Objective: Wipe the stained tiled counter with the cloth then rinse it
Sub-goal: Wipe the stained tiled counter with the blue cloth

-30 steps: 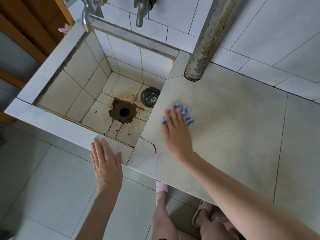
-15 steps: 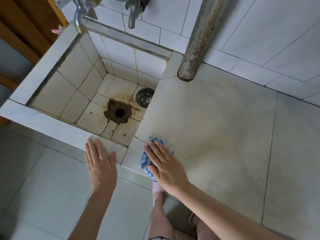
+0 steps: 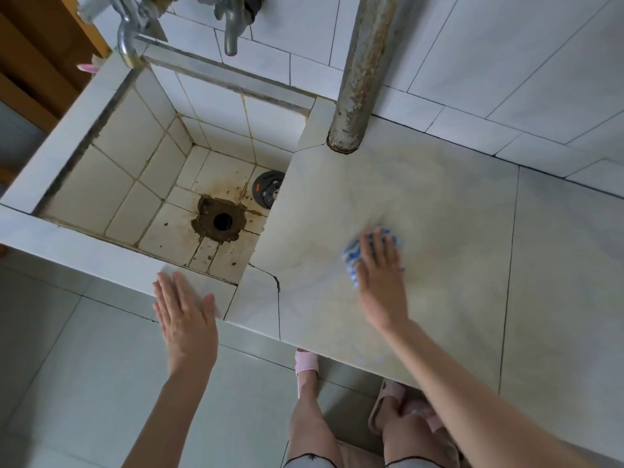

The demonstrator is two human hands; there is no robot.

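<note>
The left hand [image 3: 185,319] was flat and empty by the sink rim [image 3: 101,261], fingers straight. The right hand [image 3: 381,282] pressed the blue cloth [image 3: 353,256] with straight fingers onto the counter [image 3: 439,197]; ungripped, the cloth could have slid free, leaving stains

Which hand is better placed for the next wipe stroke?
Right. The right hand lies flat on the cloth on the counter. The left hand is open at the sink rim, holding nothing.
</note>
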